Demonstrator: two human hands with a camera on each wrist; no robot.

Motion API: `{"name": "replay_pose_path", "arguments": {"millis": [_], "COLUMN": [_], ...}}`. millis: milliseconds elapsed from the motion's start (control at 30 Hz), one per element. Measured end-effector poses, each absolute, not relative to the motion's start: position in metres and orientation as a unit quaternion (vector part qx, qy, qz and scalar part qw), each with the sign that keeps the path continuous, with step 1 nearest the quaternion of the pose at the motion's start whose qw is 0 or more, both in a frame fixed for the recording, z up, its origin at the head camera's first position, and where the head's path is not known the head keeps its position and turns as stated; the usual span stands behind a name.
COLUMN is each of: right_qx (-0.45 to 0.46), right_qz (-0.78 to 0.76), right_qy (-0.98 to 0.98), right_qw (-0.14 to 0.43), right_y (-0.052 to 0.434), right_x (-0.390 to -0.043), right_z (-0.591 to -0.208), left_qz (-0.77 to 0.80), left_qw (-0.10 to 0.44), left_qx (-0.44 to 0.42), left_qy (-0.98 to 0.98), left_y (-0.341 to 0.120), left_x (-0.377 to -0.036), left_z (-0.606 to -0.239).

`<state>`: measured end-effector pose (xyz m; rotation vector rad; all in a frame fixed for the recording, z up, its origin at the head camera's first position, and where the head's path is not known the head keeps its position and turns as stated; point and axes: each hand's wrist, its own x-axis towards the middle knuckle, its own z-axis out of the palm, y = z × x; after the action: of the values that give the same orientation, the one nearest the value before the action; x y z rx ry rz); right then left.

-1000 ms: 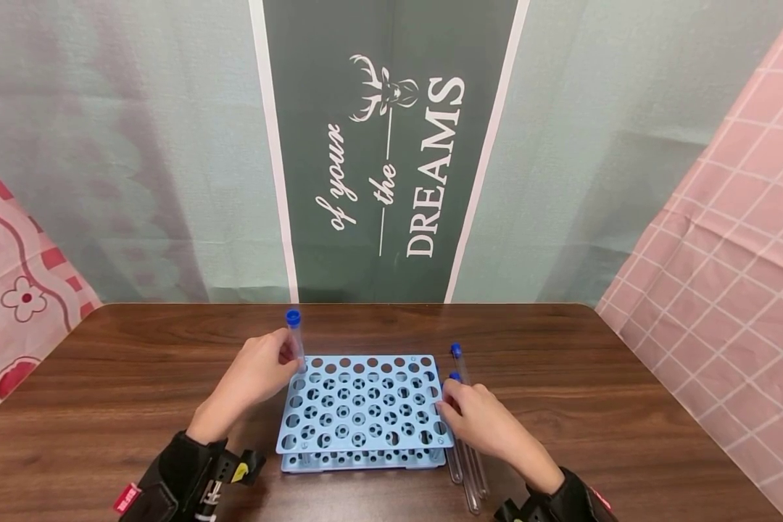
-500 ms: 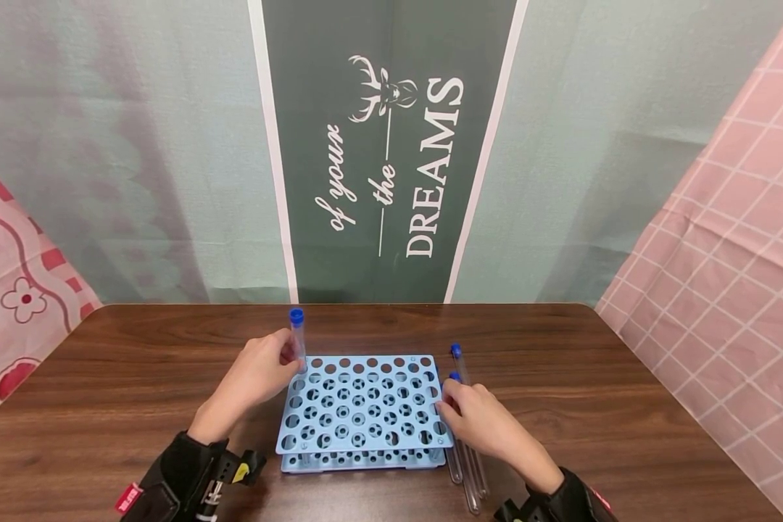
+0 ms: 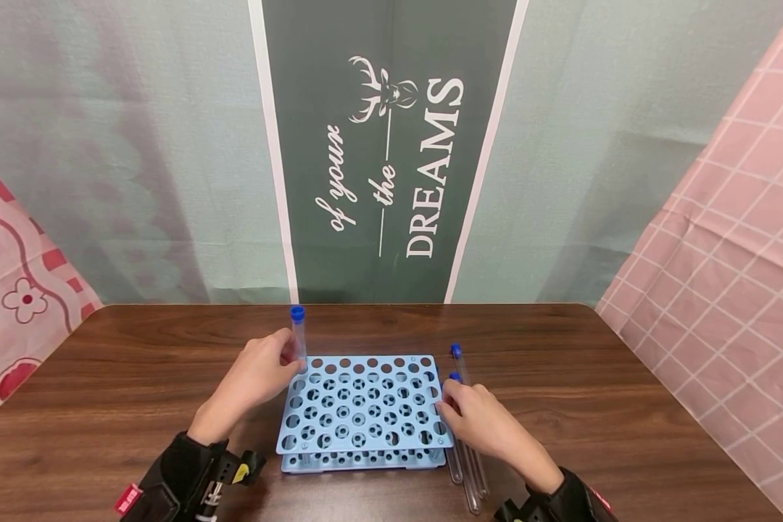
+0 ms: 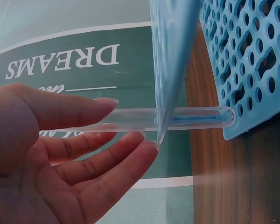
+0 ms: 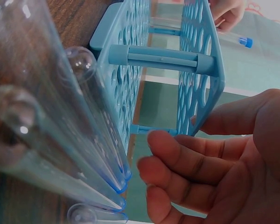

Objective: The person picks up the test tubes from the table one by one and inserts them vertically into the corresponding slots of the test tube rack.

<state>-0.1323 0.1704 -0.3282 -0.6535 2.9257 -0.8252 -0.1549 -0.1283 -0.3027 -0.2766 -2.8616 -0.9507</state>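
Tube (image 3: pixel 298 336): clear, blue-capped, upright in the blue rack's (image 3: pixel 363 403) corner hole.
Left hand (image 3: pixel 254 377): pinched the tube.
Right hand (image 3: pixel 483 420): fingers loosely curled, touched the rack's edge.

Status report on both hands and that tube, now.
Left hand pinches capped tube, upright in the rack corner hole. Right hand steadies rack edge. Spare tubes alongside, nothing blocking.

Open table (image 3: pixel 137 362) left of rack (image 3: pixel 363 402); loose tubes (image 3: pixel 466 464) seemingly crowding its right.
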Motion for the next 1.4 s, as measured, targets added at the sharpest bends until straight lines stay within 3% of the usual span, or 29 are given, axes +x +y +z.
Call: {"name": "replay_pose_path", "arguments": {"millis": [900, 1400], "right_qx": [-0.205, -0.21], "right_qz": [-0.268, -0.266], "right_qy": [0.941, 0.941], "right_qw": [0.023, 0.022], "right_y": [0.171, 0.171], "right_x": [-0.133, -0.132], "right_z": [-0.328, -0.328], "left_qz": [-0.297, -0.258], "left_qw": [0.041, -0.03], "left_qx": [-0.069, -0.088], "left_qy": [-0.951, -0.962], "left_y": [-0.135, -0.144], "left_x": [-0.15, -0.136], "left_z": [-0.299, -0.307]}}
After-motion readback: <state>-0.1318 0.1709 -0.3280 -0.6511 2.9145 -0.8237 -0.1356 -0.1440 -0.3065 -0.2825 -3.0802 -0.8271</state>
